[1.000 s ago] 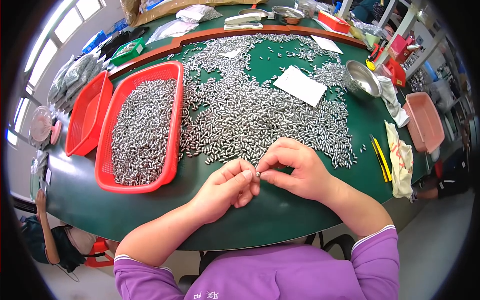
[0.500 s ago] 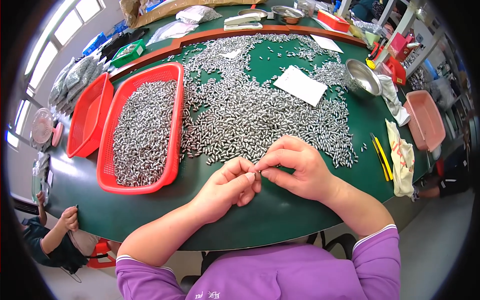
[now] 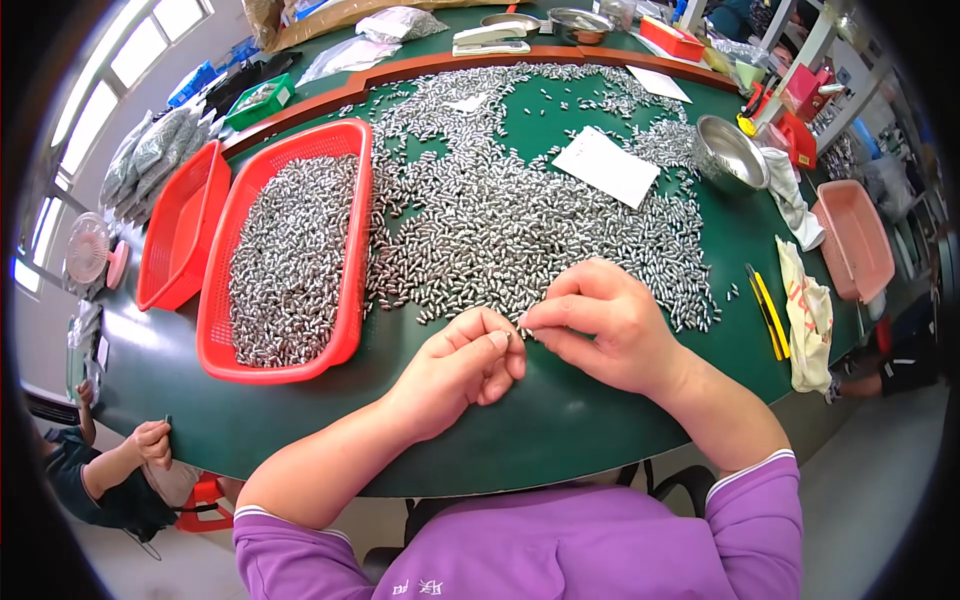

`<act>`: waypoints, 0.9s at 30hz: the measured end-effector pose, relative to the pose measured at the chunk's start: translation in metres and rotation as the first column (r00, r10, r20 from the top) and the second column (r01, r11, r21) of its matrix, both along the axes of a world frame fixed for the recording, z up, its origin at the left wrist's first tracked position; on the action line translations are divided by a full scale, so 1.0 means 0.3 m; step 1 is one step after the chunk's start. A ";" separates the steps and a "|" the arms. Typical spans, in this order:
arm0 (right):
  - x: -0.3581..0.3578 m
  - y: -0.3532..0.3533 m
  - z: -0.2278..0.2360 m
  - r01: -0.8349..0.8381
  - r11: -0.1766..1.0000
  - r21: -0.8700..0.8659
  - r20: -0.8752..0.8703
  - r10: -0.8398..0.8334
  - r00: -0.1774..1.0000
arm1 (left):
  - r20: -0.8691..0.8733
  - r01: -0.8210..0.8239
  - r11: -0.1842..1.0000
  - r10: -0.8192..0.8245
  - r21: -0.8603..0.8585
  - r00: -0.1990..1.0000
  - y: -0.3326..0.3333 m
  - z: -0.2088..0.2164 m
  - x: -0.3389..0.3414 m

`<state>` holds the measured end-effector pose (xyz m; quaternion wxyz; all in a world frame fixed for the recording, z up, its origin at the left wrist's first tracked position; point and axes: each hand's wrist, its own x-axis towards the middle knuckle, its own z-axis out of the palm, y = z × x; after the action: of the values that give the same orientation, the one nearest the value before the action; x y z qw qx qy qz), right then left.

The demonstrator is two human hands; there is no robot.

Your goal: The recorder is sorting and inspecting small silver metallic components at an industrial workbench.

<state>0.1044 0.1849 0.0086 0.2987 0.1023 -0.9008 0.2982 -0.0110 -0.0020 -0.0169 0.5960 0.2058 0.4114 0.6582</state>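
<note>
Just in front of a wide heap of small silver, bullet-shaped metal pieces point(image 3: 520, 235), both my hands are raised over the green table. My left hand point(image 3: 462, 365) is closed, thumb against forefinger, with a small metal piece point(image 3: 508, 336) showing at the tips. Close on its right, my right hand point(image 3: 610, 325) pinches thumb and forefinger together. Whatever lies between those fingertips is too small to make out. A narrow gap separates the two pinches. Left of my hands, a red plastic basket point(image 3: 362, 270) holds many more of the same metal pieces point(image 3: 290, 255).
A white paper point(image 3: 607, 168) lies on the heap, with a steel bowl point(image 3: 730, 153) to its right. Near the right edge are a yellow cutter knife point(image 3: 768, 312) and a cloth point(image 3: 803, 315). An orange-red tray point(image 3: 160, 285) stands beyond the basket; a co-worker's hand point(image 3: 150, 440) is at left.
My right fingertips have drawn slightly up and away from my left ones, where they were meeting before. The whole view has shifted a little. The co-worker's hand has moved slightly.
</note>
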 end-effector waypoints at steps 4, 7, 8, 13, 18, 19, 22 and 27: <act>0.002 0.008 0.005 0.042 0.999 -0.013 0.025 -0.042 0.999 | -0.014 -0.019 1.000 0.019 0.004 1.000 0.001 0.001 0.002; -0.003 -0.004 0.007 -0.004 1.000 -0.030 -0.020 0.003 1.000 | -0.011 -0.024 1.000 0.024 0.003 1.000 -0.001 -0.002 0.003; -0.003 -0.011 0.007 -0.037 0.999 -0.015 -0.024 0.037 0.999 | -0.011 -0.027 1.000 0.027 -0.003 1.000 -0.002 -0.003 0.003; 0.000 -0.013 0.006 -0.065 0.998 0.005 -0.028 0.065 0.998 | 0.003 -0.020 1.000 0.020 0.012 1.000 0.000 0.006 0.005; -0.003 0.016 -0.011 0.013 0.998 -0.062 0.030 -0.012 0.999 | -0.039 -0.053 0.998 0.052 -0.016 0.998 0.008 0.006 -0.002; 0.003 0.026 -0.011 0.040 0.996 -0.079 0.023 -0.038 0.999 | -0.029 -0.056 0.998 0.055 -0.014 0.998 0.019 0.008 0.002; -0.012 0.036 -0.024 0.039 0.990 -0.134 0.017 -0.037 0.999 | -0.021 -0.079 0.997 0.079 -0.009 0.997 0.007 0.005 -0.002; -0.003 0.025 -0.009 -0.001 0.990 -0.144 0.008 0.002 1.000 | -0.009 -0.078 0.997 0.078 0.007 0.997 -0.003 0.005 -0.003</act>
<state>0.1033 0.1924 0.0058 0.3016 0.0802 -0.8780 0.3630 -0.0118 -0.0028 -0.0155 0.5673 0.1945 0.4196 0.6814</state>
